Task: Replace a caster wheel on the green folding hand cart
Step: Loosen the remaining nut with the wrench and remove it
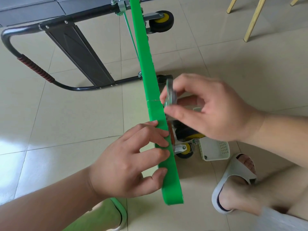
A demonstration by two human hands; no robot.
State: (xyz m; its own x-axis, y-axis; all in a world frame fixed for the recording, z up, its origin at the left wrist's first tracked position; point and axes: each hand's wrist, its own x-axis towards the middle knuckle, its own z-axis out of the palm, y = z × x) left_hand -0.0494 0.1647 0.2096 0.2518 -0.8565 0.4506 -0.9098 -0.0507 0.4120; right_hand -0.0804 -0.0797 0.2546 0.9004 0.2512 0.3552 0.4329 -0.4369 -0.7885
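Right hand (208, 110) pinches a caster plate (170, 92) against the cart (146, 55); left hand (126, 164), flat, steadies its edge; bolting probably follows.

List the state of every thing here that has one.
Cart deck: standing on its edge.
Handle: unfolded, out to the deck's left.
Far wheel: mounted on the deck.
Near wheels: two by the deck, mounting unclear.
Metal plate: pinched, held close to the deck.
Left hand: fingertips rest on the deck's edge.
Right hand: pinches the metal plate.
Basket: on the floor, contents hidden.
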